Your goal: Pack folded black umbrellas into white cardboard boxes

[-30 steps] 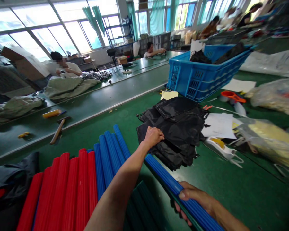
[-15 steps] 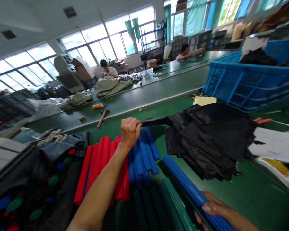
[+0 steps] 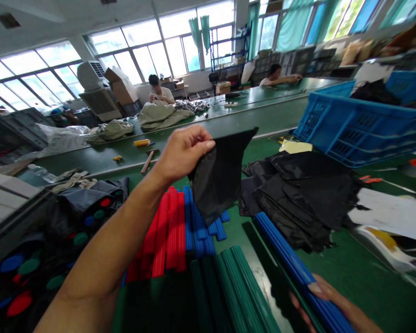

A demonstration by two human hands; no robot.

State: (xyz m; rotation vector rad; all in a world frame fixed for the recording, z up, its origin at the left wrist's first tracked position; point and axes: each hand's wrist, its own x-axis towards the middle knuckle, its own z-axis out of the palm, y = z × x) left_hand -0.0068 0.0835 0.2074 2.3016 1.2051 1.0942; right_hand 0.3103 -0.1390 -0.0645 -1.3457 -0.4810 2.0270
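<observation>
My left hand (image 3: 183, 150) is raised above the table and pinched shut on a black fabric bag (image 3: 218, 173), which hangs from my fingers over the blue ribbed tubes (image 3: 199, 222). At the bottom right, my right hand (image 3: 327, 298) is wrapped around a long blue ribbed tube (image 3: 291, 263) that slants across the green table. A pile of more black bags (image 3: 305, 194) lies just right of the held bag.
Red tubes (image 3: 166, 236) and dark green tubes (image 3: 235, 291) lie side by side near me. A blue crate (image 3: 353, 125) stands at the right. White papers (image 3: 388, 210) lie at the far right. A dark sack with coloured caps (image 3: 38, 259) sits left. People sit at far tables.
My left hand pulled one black bag off the pile and lifted it up and toward me. My right hand kept its hold on the blue tube. My head turned left.
</observation>
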